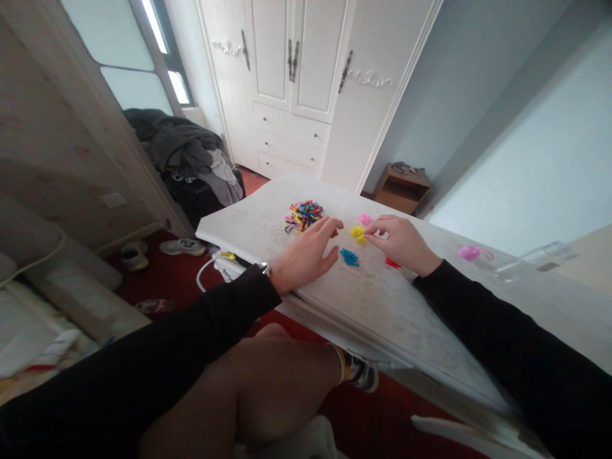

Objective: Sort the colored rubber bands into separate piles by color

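Over the white table (248, 217), the left hand (310, 254) curves, unclenched, beside multicoloured elastic bands (305, 213); the right hand (400, 241) reaches yellow bands (356, 233), its grasp unclear

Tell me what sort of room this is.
Probably a bedroom in a home: a big white wardrobe with drawers stands against the far side, what looks like clothing is heaped to its left, and loose shoes lie on the floor.

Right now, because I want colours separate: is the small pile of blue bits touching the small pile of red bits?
Apart: the head view shows white tabletop between the blue pile and the red pile.
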